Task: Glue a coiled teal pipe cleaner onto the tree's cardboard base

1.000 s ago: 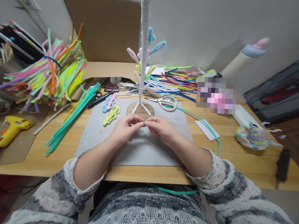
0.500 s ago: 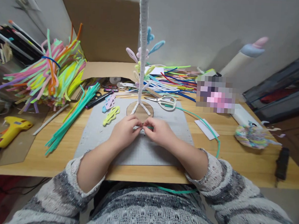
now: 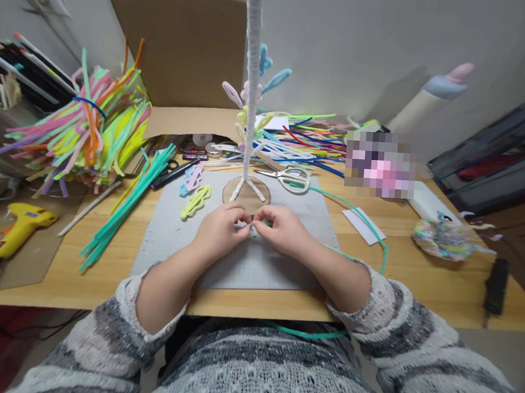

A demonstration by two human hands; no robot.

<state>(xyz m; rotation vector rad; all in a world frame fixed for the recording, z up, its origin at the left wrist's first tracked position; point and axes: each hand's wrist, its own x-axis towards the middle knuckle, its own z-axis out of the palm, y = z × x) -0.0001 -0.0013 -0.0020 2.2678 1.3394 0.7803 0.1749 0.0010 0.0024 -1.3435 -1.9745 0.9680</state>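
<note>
Both hands meet over the grey cutting mat [image 3: 163,214], fingertips nearly touching. My left hand [image 3: 222,229] is closed in a pinch on a thin green pipe cleaner [image 3: 268,223]. My right hand [image 3: 282,228] pinches the same strand, a bit of which shows by its fingers; most of what they grip is hidden. Just beyond them a white wrapped stem [image 3: 250,101] stands upright on a round brown base [image 3: 263,192]. Scissors [image 3: 295,179] lie behind my right hand. Yellow-green shaped pipe cleaners [image 3: 195,202] rest left of my left hand.
A bundle of green pipe cleaners [image 3: 128,209] and a yellow glue gun [image 3: 18,229] lie left. A large mixed bundle [image 3: 98,121] stands behind them. A long green strand [image 3: 386,251] curves on the right near a white card [image 3: 363,225]. Another green length [image 3: 307,334] hangs at my lap.
My right fingers have shifted slightly, and more green shows between them. A piece of green strand now shows beside my right forearm. My left hand is nearly still.
</note>
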